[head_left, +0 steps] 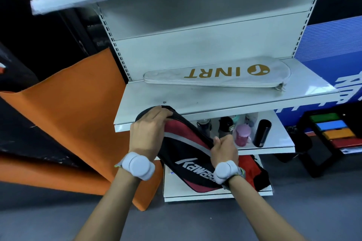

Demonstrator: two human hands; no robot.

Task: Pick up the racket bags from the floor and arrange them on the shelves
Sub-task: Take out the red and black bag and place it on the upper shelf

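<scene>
Judging by how things lie, the task is partly done: one flat, pale grey fabric racket bag with gold lettering already rests along the back of the white metal shelf, while a black, red and grey padded racket bag is held in the air at the shelf's front edge and is not yet set down. At the left, the left hand is curled over the bag's rounded black upper end, fingers wrapped over the rim, and that end just overlaps the shelf's front lip. The bag slopes down from there to the right, passing in front of the lower shelf of bottles. Further right, the right hand pinches the bag's upper side edge, thumb on top and the other fingers folded beneath. The bag's lower end hangs below and behind the right wrist. Whether more bags remain on the floor cannot be told; none shows on the visible grey floor.
</scene>
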